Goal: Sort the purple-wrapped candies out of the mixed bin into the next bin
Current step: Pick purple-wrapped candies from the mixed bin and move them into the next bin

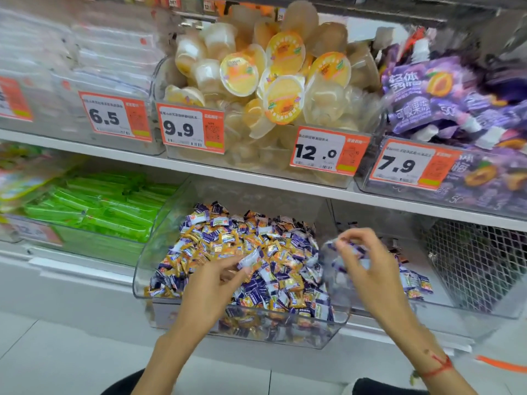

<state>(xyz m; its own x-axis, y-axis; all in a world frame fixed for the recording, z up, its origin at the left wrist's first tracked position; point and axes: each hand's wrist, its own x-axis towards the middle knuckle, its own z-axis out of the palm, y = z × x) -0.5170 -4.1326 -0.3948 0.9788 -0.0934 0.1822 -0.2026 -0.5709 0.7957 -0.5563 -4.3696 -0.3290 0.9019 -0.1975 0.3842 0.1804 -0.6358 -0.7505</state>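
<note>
Left hand: left hand (pixel 219 276) reaches into the mixed bin, fingers curled and pinching a pale-wrapped candy (pixel 251 259) just above the pile.
Right hand: right hand (pixel 368 263) is raised over the boundary between the two lower bins, fingers bent around a bunch of purple-wrapped candies (pixel 346 246); the motion blur makes the count unclear, but it seems to be several.
Right wrist: a red string bracelet (pixel 437 366) is tied around it.
Mixed bin: clear plastic mixed bin (pixel 285 334) on the lower shelf, heaped with orange and purple-wrapped sweets (pixel 245 238) jumbled together.
Next bin: clear next bin (pixel 445 297) just to the right of the mixed one, with a small scatter of purple candies (pixel 416 283) lying on its floor behind the right hand.
Left neighbour: a bin of green packets (pixel 94 212) beside the mixed bin.
Far right: a wire mesh basket (pixel 479 260).
Upper shelf: jelly cups (pixel 273 78) with yellow lids piled in a clear bin, purple pouches (pixel 427 92) to their right, and white packets on the left.
Price tags: orange-edged price tags (pixel 322 152) clipped to the upper bins read 6.5, 9.9, 12.0 and 7.9.
</note>
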